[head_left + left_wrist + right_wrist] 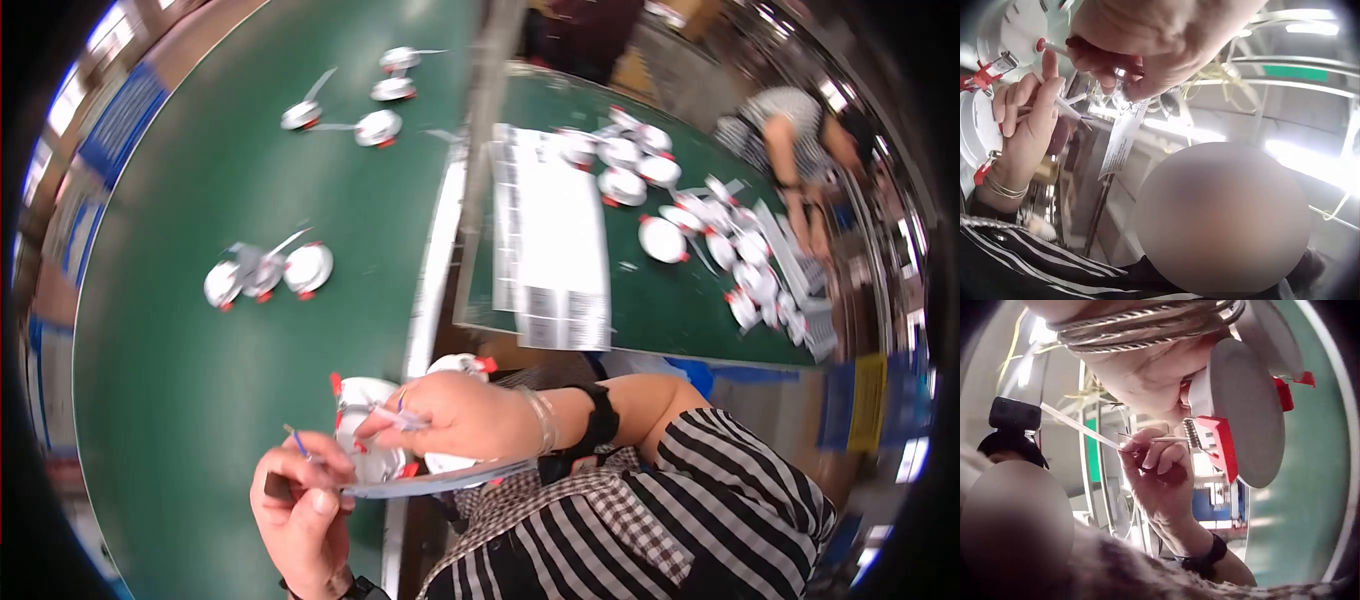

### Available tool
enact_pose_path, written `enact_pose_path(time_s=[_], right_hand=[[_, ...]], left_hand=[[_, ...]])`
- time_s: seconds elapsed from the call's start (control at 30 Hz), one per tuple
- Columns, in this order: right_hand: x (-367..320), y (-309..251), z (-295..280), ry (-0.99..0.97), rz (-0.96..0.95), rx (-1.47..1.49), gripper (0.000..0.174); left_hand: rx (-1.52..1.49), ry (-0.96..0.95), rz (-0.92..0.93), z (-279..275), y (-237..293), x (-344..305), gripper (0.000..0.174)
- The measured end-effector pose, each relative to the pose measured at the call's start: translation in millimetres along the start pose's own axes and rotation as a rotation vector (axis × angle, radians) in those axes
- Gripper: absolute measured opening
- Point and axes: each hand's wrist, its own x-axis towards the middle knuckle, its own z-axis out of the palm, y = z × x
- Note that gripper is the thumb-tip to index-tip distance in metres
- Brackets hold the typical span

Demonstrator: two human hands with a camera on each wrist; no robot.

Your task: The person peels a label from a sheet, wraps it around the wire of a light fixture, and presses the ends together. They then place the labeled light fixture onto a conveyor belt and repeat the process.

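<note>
My left hand (300, 505) pinches a thin strip (440, 484) that stretches right below the other hand. In the left wrist view it is a white printed label (1121, 144) hanging from the left fingertips. A short blue wire end (295, 440) sticks up by the left fingers. My right hand (465, 415) pinches a white cable (402, 418); bare wire ends show in the left wrist view. Under and beside the hands lie white round downlights (365, 395) with red-tipped spring clips. In the right wrist view a downlight's grey disc (1247, 412) overlaps the right hand (1141, 375).
Several more downlights (308, 268) lie on the green table (200, 400). A second green table (640, 310) on the right bears white label sheets (555, 230) and a cluster of downlights (662, 240). Another person (790, 140) bends over its far end.
</note>
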Motion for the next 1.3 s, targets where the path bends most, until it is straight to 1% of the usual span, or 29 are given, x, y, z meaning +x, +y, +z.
enact_pose_path(time_s=[0.07,0.1,0.13,0.17,0.2,0.27,0.33,0.4,0.43,0.47,0.53,0.57,0.6,0.67,0.7,0.73,0.8,0.83,0.87,0.93,0.97,1.0,1.07,1.1,1.17,1.2,1.23,1.27,1.3], right_hand=[[-60,-12,-40,0.199,0.102,-0.042,0.029],[-91,8,-55,0.318,0.103,-0.056,0.028],[-119,3,-70,0.435,0.209,0.067,0.027],[-151,1,-88,0.522,0.256,0.094,0.026],[-179,-7,-105,0.615,0.275,0.051,0.025],[-227,-8,-136,0.774,0.304,-0.102,0.026],[-266,2,-168,0.885,0.304,-0.197,0.024],[-295,14,-204,0.946,0.388,-0.363,0.029],[-307,25,-220,1.002,0.324,-0.355,0.028],[-320,30,-235,1.023,0.32,-0.436,0.027],[-341,51,-262,1.043,0.166,-0.456,0.03],[-349,67,-276,1.066,0.146,-0.548,0.037],[-353,81,-286,1.149,0.129,-0.692,0.041],[-350,91,-290,1.276,0.092,-0.639,0.045],[-352,87,-285,1.294,0.154,-0.731,0.056],[-353,91,-284,1.29,0.151,-0.724,0.056],[-354,100,-286,1.312,-0.01,-0.913,0.07],[-355,102,-286,1.282,0.038,-0.891,0.082],[-354,100,-282,1.291,0.042,-0.886,0.082],[-354,88,-266,1.429,-0.156,-1.011,0.085],[-359,80,-257,1.465,-0.155,-1.123,0.089],[-363,73,-243,1.525,-0.182,-1.234,0.08],[-361,60,-208,1.691,-0.263,-1.244,0.058],[-356,58,-196,1.691,-0.259,-1.245,0.058],[-342,54,-178,1.251,-0.425,-1.501,0.044],[-322,52,-172,1.113,-0.368,-1.388,0.036],[-303,54,-168,1.039,-0.254,-1.34,0.034],[-285,70,-177,1.001,-0.176,-1.257,0.033],[-270,70,-177,1.018,-0.001,-1.206,0.034]], left_hand=[[-0.049,-0.154,-0.068,58,-9,12,0.028],[-0.073,-0.271,-0.044,81,-29,18,0.024],[-0.165,-0.342,-0.066,114,-36,24,0.021],[-0.18,-0.429,-0.11,146,-45,30,0.017],[-0.177,-0.469,-0.139,177,-56,35,0.016],[-0.041,-0.515,-0.144,238,-79,45,0.012],[-0.052,-0.584,-0.182,287,-118,55,0.011],[0.035,-0.642,-0.226,325,-141,61,0.011],[0.034,-0.645,-0.187,343,-153,64,0.012],[0.031,-0.645,-0.148,359,-158,64,0.012],[0.136,-0.561,-0.046,379,-160,64,0.011],[0.185,-0.547,0.002,381,-167,70,0.011],[0.216,-0.496,0.088,381,-172,71,0.013],[0.19,-0.444,0.257,374,-167,71,0.011],[0.255,-0.414,0.262,367,-159,71,0.012],[0.317,-0.382,0.27,360,-147,67,0.013],[0.23,-0.355,0.266,347,-130,56,0.013],[0.261,-0.346,0.26,336,-123,53,0.011],[0.29,-0.341,0.251,323,-117,51,0.01],[0.252,-0.332,0.292,301,-112,47,0.006],[0.261,-0.32,0.314,291,-109,45,0.005],[0.263,-0.313,0.315,276,-109,46,0.005],[0.198,-0.291,0.33,260,-105,43,0.005],[0.198,-0.292,0.327,249,-105,45,0.005],[0.197,-0.329,0.369,228,-105,48,0.007],[0.193,-0.336,0.358,221,-104,45,0.007],[0.166,-0.283,0.342,217,-101,42,0.006],[0.131,-0.24,0.328,215,-99,40,0.006],[0.136,-0.191,0.307,209,-99,37,0.007]])
